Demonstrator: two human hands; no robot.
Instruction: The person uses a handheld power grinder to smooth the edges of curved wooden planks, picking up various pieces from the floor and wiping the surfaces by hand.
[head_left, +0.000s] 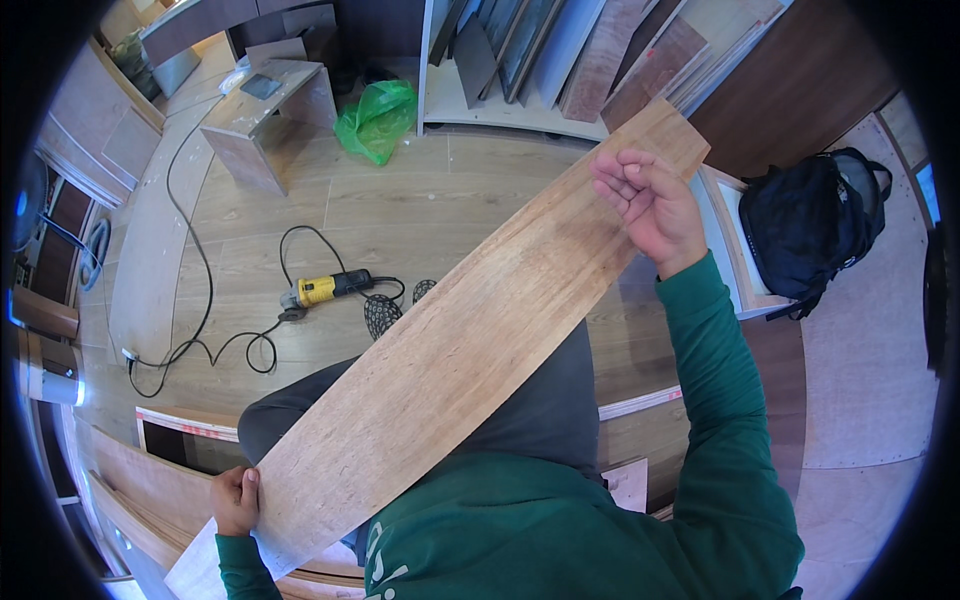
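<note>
A long wooden board [430, 345] lies slantwise across my lap, from the lower left up to the far right. At its near left end my left hand [237, 500] grips the edge, thumb on top and the other fingers mostly hidden. Over the board's far end is my right hand [650, 205], palm turned up, its fingers loosely curled and slightly apart with nothing visible in them. Whether the back of this hand touches the wood I cannot tell. Beyond the board, an angle grinder [325, 289] with a yellow and black body rests on the floor.
The grinder's black cord [204, 300] loops across the wood-look floor. A small wooden stand [255, 160] and a green plastic bag [378, 120] are farther off. Panels [600, 60] lean in a white cabinet. At right sits a black backpack [815, 225]; several boards [150, 490] lie at lower left.
</note>
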